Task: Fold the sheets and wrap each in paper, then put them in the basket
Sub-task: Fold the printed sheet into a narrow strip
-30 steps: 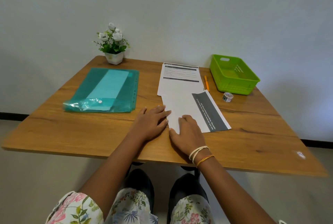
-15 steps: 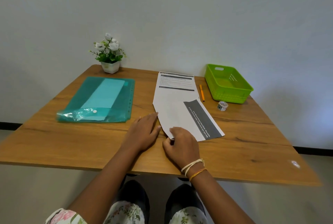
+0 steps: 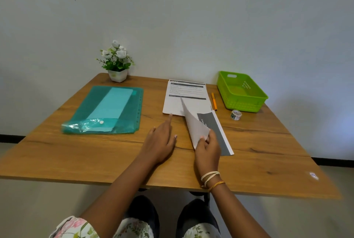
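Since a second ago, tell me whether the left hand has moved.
Yes. The left hand has slid away from the folded sheet, its forefinger reaching toward the printed sheets.

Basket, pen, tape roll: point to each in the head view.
basket (image 3: 247, 104), head view, near wall of the green basket.
pen (image 3: 214, 100), head view, middle of the orange barrel.
tape roll (image 3: 236, 114), head view, side of the small roll.

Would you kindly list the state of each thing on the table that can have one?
Sheet: near corner lifted, partly folded over.
Printed stack: lying flat.
Basket: empty.
Folder: snapped shut, paper inside.
Pen: lying flat.
Tape roll: lying unused beside the basket.
Left hand: open, fingers extended.
Right hand: pinching the sheet.
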Available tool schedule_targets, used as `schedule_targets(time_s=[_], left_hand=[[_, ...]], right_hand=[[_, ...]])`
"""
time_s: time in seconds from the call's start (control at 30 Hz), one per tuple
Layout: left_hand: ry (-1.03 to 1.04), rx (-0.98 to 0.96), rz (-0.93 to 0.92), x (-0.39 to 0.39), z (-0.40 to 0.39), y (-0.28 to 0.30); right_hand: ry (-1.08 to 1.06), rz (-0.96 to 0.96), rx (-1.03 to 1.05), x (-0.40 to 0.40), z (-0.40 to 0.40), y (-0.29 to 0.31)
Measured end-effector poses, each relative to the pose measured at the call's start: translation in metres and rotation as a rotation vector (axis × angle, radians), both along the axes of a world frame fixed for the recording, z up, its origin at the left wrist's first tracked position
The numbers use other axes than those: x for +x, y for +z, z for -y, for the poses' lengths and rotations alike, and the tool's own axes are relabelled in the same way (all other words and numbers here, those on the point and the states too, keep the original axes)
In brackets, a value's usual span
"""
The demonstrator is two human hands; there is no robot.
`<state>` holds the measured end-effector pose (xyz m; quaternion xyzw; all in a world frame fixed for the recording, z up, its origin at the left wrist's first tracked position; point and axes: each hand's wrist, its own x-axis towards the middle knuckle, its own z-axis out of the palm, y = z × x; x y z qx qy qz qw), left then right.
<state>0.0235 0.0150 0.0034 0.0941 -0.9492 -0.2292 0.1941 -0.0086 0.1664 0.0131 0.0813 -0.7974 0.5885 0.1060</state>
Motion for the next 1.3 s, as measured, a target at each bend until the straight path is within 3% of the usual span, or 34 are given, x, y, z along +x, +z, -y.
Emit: schedule_targets(time_s=[0.1, 0.27, 0.5, 0.73, 0.93, 1.3], left_hand=[[-0.068, 0.007, 0.031, -0.011, -0.017, 0.001], [-0.180, -0.106, 0.137, -0.021, -0.024, -0.003], [-0.201, -0.143, 0.187, -0.023, -0.021, -0.006], [-0.244, -0.256, 0.276, -0.024, -0.020, -0.007], [-0.229, -0.220, 0.252, -0.022, -0.020, -0.008], [-0.218, -0.112, 0.214, -0.022, -0.017, -0.010]], right_hand=[[-0.048, 0.095, -0.080, -0.002, -0.007, -0.002], [-0.017, 0.126, 0.030, -0.010, -0.022, -0.003], [-0.067, 0.026, 0.646, -0.017, -0.031, -0.002], [-0.148, -0.040, 0.999, -0.014, -0.031, -0.002], [0.124, -0.008, 0.888, -0.016, -0.029, -0.015], [0.147, -0.063, 0.955, -0.019, -0.032, -0.015]])
